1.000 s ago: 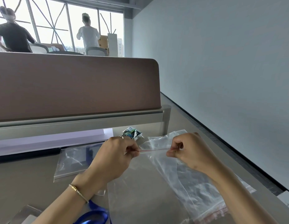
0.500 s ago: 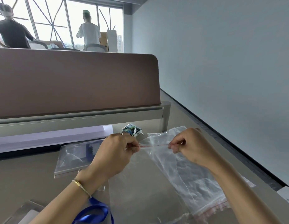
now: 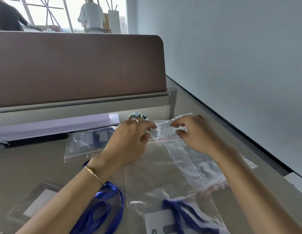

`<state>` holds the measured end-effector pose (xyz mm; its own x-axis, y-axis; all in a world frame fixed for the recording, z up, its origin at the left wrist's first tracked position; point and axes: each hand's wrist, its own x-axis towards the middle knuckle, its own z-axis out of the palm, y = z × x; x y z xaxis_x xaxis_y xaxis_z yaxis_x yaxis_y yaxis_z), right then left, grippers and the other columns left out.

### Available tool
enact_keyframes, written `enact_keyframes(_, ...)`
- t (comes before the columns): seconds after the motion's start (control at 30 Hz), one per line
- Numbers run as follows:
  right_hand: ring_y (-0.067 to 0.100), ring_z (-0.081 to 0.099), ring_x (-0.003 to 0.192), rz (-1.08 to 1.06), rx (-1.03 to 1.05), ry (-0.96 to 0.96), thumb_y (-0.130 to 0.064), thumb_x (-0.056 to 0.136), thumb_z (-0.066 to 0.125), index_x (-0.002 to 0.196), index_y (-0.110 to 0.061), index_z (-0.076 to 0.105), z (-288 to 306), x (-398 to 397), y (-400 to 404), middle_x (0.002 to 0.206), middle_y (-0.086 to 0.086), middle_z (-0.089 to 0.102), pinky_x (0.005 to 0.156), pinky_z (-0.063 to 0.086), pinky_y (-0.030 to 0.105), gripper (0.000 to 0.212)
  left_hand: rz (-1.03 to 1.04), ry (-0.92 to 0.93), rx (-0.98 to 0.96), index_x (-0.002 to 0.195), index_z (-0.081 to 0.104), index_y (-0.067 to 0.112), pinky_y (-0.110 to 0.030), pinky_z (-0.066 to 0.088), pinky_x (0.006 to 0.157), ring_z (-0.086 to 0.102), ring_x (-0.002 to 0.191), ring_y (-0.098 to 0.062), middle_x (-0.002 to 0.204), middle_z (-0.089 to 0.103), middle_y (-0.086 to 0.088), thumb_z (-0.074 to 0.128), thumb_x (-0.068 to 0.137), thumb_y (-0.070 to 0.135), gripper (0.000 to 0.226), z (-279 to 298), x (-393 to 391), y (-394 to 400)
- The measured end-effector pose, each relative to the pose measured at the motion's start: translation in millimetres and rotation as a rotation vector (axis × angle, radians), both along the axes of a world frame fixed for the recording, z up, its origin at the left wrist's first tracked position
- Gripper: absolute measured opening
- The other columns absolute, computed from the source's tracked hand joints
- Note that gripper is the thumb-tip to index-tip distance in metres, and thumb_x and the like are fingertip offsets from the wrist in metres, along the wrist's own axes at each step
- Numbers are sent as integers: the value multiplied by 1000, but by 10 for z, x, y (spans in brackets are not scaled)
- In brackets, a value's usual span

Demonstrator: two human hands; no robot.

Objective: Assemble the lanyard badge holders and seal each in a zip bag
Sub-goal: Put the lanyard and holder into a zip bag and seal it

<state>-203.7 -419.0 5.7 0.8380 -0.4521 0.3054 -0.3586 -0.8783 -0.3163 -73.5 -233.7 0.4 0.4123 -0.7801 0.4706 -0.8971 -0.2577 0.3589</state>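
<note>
A clear zip bag [image 3: 165, 159] with a red zip line lies flat on the desk. Its near end holds a blue lanyard [image 3: 185, 215] and a white badge card [image 3: 157, 222]. My left hand [image 3: 128, 144] pinches the bag's top lip at its left corner. My right hand [image 3: 196, 134] holds the same lip at the right, with thumb and forefinger a little apart. A loose blue lanyard [image 3: 104, 206] lies under my left forearm. A clear badge holder [image 3: 37, 203] with a white card sits at the lower left.
A sealed bag with a badge [image 3: 86, 144] lies to the left of my hands. Several spare zip bags [image 3: 212, 174] lie under the right side. A small wrapped packet [image 3: 138, 115] and a white strip [image 3: 54, 125] sit by the brown divider [image 3: 79, 68]. Two people stand beyond it.
My fingers were pinched tight on the red zip line with the bag lifted. Now the bag lies on the desk, my fingers have loosened onto the lip above the line, and the view has tipped down.
</note>
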Motion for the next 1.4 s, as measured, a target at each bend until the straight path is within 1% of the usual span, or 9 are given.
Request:
enact_keyframes(0.17, 10, 67, 97, 128, -24, 17, -21, 88, 65, 101, -33, 76, 30, -200, 421, 101, -15, 75, 87, 55, 36, 20, -2, -26, 182, 111, 64, 37, -32, 51, 85, 62, 95, -14, 106, 65, 12, 53, 96, 24, 23, 20, -402, 201)
enact_keyframes(0.27, 8, 68, 86, 168, -10, 63, -20, 87, 63, 93, -33, 76, 9, -463, 612, 91, -15, 75, 80, 57, 35, 19, -12, -6, 256, 105, 65, 38, -24, 47, 77, 58, 85, -8, 96, 59, 18, 53, 96, 23, 21, -66, -652, 413)
enact_keyframes(0.43, 3, 68, 88, 268, 97, 249, -32, 86, 71, 100, -31, 75, -139, -980, 849, 97, -13, 75, 83, 57, 32, 14, -67, 48, 356, 110, 68, 35, -28, 52, 82, 62, 90, -8, 109, 62, 16, 52, 98, 30, 21, -273, -1036, 709)
enact_keyframes(0.6, 4, 59, 102, 328, 85, 377, -70, 64, 68, 120, -43, 60, -307, -1370, 995, 111, -20, 62, 90, 50, 32, 63, -82, 75, 430, 110, 68, 33, -27, 47, 78, 60, 91, -12, 104, 58, 12, 47, 97, 49, 29, -377, -1256, 903)
enact_keyframes(0.77, 1, 52, 103, 392, 50, 363, -47, 65, 77, 132, -46, 48, -316, -1568, 1056, 114, -22, 58, 89, 46, 25, 73, -104, -3, 558, 127, 48, 43, -29, 47, 86, 51, 98, -8, 110, 50, 14, 52, 77, 77, 61, -315, -1454, 1065)
enact_keyframes(0.93, 2, 58, 93, 387, 90, 332, -32, 68, 63, 116, -41, 58, -354, -1613, 1034, 104, -20, 63, 83, 50, 26, 50, -109, -70, 580, 138, 39, 39, -28, 47, 88, 54, 107, -11, 119, 52, 13, 58, 80, 50, 62, -312, -1539, 1128)
enact_keyframes(1.13, 3, 57, 101, 329, 163, 212, -31, 80, 42, 110, -30, 72, -309, -1478, 947, 107, -21, 57, 91, 48, 32, 42, -92, 274, 555, 123, 52, 37, -29, 51, 93, 62, 107, -5, 121, 63, 18, 51, 91, 26, 34, -114, -1335, 1090)
enact_keyframes(1.27, 7, 64, 85, 223, 192, 79, -21, 79, 43, 114, -34, 70, -216, -1299, 869, 94, -12, 74, 79, 53, 32, 46, -68, 282, 439, 95, 57, 31, -37, 52, 79, 63, 84, -12, 88, 66, 12, 50, 89, 17, 17, -73, -1119, 1007)
enact_keyframes(1.4, 1, 61, 73, 182, 166, 26, -9, 84, 51, 114, -32, 70, -178, -1091, 770, 83, -15, 73, 71, 52, 27, 42, 35, 212, 364, 108, 63, 34, -33, 53, 76, 64, 80, -14, 85, 68, 11, 56, 88, 20, 25, -74, -944, 918)
